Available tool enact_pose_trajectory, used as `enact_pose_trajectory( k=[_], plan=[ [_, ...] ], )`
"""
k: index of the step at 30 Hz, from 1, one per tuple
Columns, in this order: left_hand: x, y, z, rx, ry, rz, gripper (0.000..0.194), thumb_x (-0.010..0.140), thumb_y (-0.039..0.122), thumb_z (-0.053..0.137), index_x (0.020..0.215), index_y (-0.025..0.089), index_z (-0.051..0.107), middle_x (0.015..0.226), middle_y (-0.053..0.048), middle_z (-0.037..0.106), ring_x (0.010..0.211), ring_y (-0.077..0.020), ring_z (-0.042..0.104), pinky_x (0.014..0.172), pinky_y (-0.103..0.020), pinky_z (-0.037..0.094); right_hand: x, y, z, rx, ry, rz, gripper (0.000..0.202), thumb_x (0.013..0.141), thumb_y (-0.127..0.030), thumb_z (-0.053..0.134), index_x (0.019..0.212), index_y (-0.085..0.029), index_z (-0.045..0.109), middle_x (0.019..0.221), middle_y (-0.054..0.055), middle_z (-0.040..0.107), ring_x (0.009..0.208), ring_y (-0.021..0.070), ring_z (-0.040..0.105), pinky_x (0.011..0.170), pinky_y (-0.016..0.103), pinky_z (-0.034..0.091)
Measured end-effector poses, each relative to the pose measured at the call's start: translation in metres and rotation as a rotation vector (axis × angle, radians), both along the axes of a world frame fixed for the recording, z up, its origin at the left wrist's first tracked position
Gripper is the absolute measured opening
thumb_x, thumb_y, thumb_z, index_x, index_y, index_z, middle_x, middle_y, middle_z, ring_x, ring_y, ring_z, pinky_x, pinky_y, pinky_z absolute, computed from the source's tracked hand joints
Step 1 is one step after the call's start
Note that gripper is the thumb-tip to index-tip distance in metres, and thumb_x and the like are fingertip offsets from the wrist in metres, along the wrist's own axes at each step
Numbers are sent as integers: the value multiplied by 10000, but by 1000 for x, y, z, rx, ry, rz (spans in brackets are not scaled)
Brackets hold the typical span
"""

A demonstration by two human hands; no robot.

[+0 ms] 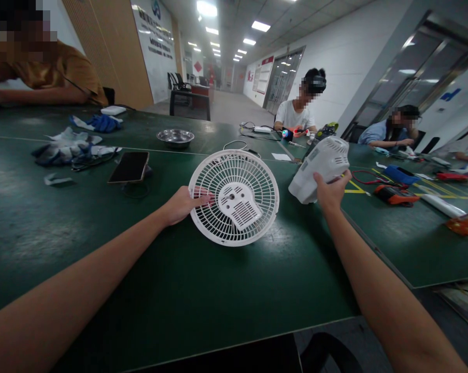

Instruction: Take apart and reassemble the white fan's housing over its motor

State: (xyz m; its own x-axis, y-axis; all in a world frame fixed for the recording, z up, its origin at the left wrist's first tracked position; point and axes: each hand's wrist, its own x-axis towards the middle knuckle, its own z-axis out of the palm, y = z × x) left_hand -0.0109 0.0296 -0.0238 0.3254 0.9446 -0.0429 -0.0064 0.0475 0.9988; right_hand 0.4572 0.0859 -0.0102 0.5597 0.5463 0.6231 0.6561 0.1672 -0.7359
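A round white fan grille point(240, 206) with a slotted plate at its centre is tilted up over the green table point(202, 295). My left hand point(184, 205) grips its left rim, thumb over the bars and fingers showing behind them. To the right, my right hand point(332, 190) is closed on a white plastic housing point(320, 165) with vent slots at its top. The housing leans to the right and stays apart from the grille. A thin white cable lies behind the grille.
A phone-like tablet point(129, 167), gloves point(72, 147) and a metal bowl point(175, 137) lie at the left and back. An orange and black meter point(396, 195), a blue item point(400, 174) and red leads are at the right. Several people sit around the tables.
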Motion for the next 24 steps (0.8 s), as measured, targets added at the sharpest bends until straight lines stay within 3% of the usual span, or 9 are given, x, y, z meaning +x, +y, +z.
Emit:
enact_pose_trajectory(
  k=[6,10,17,20,24],
  plan=[
    [1,0,0,25,2,7,148,848,230,771,987,179,769,1001,-77,776,951,-231,735,978,-488,564,2,-5,9,107,-42,10,911,675,-464,804,1429,-144,405,1249,163,624,1054,285,663,930,462,543],
    [0,0,1,14,-6,2,164,854,237,774,1004,171,767,1022,-86,777,978,-248,735,969,-498,569,-3,-9,14,115,-51,51,899,704,-414,781,1461,-191,351,1345,159,585,1004,257,675,894,436,555],
    [-1,0,1,26,14,-1,150,866,254,766,1000,188,770,1030,-81,776,978,-246,735,975,-496,567,-18,-25,26,233,-249,-28,874,733,-392,755,1465,-238,302,1483,162,470,1363,328,508,1060,518,464],
    [-1,0,0,22,8,-6,166,864,268,772,1011,191,771,1051,-87,775,998,-249,733,981,-487,568,-35,-33,31,236,-264,-12,886,713,-427,749,1456,-228,308,1463,169,476,1315,344,540,1009,524,495],
    [-1,0,0,32,4,-17,174,862,274,777,1018,197,775,1065,-95,775,1013,-262,732,977,-489,570,-71,-40,24,122,-238,181,864,694,-469,748,1415,-230,337,1307,139,570,1090,306,639,894,476,540]
  ],
)
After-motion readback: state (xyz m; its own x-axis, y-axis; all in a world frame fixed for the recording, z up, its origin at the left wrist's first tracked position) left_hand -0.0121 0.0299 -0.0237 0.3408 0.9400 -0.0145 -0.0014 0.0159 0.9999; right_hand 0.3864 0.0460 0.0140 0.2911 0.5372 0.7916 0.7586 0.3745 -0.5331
